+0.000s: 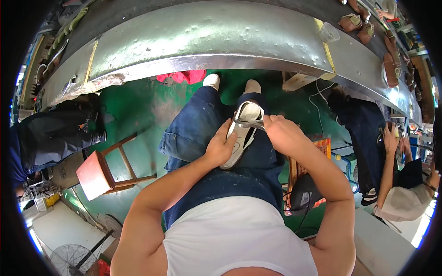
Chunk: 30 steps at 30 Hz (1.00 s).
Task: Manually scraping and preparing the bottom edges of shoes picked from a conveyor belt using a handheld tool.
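A shoe upper on a last (239,149), whitish underneath with a pale rim around its far end, rests across my thighs, pointing away from me. My left hand (222,145) is wrapped around its left side, thumb lying on the pale surface. In my right hand (282,131), closed in a fist, are dark metal pincers (251,124). Their jaws lie over the far part of the shoe, at its edge. The handles are mostly hidden inside the fist.
A metal-faced workbench (207,39) curves across the front, with brown shoes (352,23) at its right. At left stands a wooden stool (99,175); a dark bag (306,195) hangs by a woven seat at right. Co-workers sit on both sides (359,133). Red cloth (184,76) lies under the bench.
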Tool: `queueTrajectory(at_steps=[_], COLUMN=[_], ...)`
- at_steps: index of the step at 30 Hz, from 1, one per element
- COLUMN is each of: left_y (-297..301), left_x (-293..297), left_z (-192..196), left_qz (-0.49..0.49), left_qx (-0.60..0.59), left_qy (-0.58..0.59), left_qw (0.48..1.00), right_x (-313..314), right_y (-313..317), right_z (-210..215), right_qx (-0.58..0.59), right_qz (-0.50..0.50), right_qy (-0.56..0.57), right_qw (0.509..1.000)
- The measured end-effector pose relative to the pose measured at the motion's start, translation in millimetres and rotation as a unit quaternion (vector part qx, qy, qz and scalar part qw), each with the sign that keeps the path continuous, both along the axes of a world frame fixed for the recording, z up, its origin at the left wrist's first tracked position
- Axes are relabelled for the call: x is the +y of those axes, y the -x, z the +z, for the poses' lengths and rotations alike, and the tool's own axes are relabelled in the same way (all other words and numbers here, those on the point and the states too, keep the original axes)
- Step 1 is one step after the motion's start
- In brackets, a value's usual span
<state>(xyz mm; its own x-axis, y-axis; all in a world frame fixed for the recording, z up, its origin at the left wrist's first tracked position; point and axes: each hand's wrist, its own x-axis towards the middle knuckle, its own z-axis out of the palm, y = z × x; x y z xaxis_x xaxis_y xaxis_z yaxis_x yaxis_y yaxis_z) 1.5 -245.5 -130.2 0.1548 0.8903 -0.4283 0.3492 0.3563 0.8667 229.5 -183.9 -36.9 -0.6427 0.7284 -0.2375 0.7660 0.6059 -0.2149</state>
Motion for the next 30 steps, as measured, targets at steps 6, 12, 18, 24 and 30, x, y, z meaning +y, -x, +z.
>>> queueTrajectory(at_steps=[6, 12, 18, 24, 30], left_y=[27, 35, 31, 33, 27], left_x=[5, 2, 6, -3, -1], left_z=[13, 6, 5, 4, 15], left_qz=[-0.085, -0.128, -0.143, -0.14, 0.042], left_qx=[-0.127, -0.152, -0.142, -0.112, -0.514], left_qy=[0.058, 0.071, 0.087, 0.056, 0.276], left_qw=[0.987, 0.977, 0.976, 0.982, 0.811], right_x=[-9, -42, -39, -49, -32], right_y=[-8, 7, 24, 19, 31], right_z=[-7, -12, -32, -21, 8], right_qx=[0.035, 0.031, 0.151, 0.099, -0.023], right_qz=[0.004, 0.037, -0.018, -0.053, 0.009], right_qy=[0.006, -0.056, 0.248, 0.196, 0.231], right_qw=[0.999, 0.997, 0.957, 0.974, 0.973])
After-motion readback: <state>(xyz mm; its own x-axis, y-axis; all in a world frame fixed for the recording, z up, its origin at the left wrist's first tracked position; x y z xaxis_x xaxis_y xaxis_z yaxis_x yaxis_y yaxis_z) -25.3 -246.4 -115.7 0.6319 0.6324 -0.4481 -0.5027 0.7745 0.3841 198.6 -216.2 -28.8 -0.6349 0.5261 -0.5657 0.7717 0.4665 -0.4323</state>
